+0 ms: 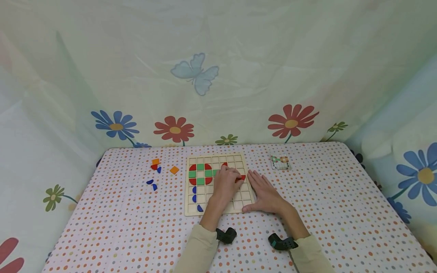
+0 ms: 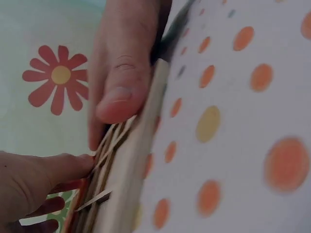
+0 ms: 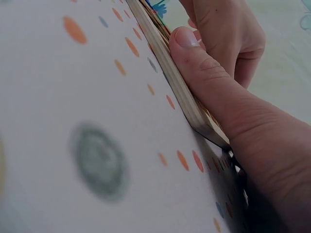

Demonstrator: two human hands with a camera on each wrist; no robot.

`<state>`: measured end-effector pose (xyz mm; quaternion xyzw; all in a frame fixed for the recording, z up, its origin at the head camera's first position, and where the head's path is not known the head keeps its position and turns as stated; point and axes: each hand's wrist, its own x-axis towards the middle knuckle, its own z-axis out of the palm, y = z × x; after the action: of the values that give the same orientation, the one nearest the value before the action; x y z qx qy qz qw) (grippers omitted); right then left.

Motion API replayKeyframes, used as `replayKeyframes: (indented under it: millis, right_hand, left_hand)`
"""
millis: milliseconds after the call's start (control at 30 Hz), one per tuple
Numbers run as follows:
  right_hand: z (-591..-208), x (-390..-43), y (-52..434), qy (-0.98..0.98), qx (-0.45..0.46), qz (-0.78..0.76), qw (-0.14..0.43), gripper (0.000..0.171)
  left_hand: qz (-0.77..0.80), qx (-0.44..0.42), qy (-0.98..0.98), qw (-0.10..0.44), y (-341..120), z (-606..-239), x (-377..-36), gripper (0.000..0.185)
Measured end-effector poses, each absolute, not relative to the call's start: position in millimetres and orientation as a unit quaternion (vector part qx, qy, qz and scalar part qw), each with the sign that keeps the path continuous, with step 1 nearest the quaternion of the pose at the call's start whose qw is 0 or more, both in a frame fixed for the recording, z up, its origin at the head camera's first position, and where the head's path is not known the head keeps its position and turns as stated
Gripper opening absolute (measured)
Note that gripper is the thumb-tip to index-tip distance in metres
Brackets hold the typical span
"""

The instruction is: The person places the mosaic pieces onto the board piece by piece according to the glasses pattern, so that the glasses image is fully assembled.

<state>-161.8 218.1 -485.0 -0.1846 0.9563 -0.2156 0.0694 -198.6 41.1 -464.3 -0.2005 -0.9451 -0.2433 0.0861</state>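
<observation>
Head view: I see a wooden grid board (image 1: 218, 206) lying flat on the dotted tablecloth (image 1: 324, 212), near the middle of the table. Its left part carries red and green tiles (image 1: 200, 174) set in a block, with three blue pieces (image 1: 195, 197) in cells lower down the left columns.

My left hand (image 1: 226, 184) lies on the board, fingers curled forward and pinching a small red piece (image 1: 241, 177) at the right-centre of the grid. Another red piece (image 1: 224, 164) sits in a cell just beyond the knuckles.

My right hand (image 1: 264, 191) rests flat at the board's right edge, fingers straight and pressed together, thumb stretched along the lower right corner of the board. It holds nothing.

Right wrist view: the thumb (image 3: 194, 53) lies against the rim of the board (image 3: 165, 63), with the left hand (image 3: 233, 34) just behind it. Left wrist view: blurred; the right hand's thumb (image 2: 121, 92) presses on the board's edge (image 2: 141, 160), and fingertips (image 2: 68, 167) of the left hand touch the grid.

Loose on the cloth left of the board: orange pieces (image 1: 174, 170), one red and several blue ones (image 1: 152, 184). A small pattern card (image 1: 280, 161) lies beyond the board's right corner, well apart from both hands.
</observation>
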Motion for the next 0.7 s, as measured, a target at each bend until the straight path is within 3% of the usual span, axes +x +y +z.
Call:
replayKeyframes:
  millis: [200,533,700]
  right_hand:
    - [-490,-161,213,0.963,-0.184,-0.182,0.073,0.124]
    - [-491,-157,216,0.972,-0.169,-0.144,0.077,0.121]
    - [-489,-158,218,0.971,-0.174,-0.147,0.069,0.122]
  left_hand:
    - [-0.307,-0.181,-0.932,0.065,-3,-450,-202,0.025]
    - [-0.294,-0.048,-0.95,0.091,-156,-442,-196,0.039]
    - [-0.255,-0.008,-0.966,0.041,-214,-445,-192,0.046]
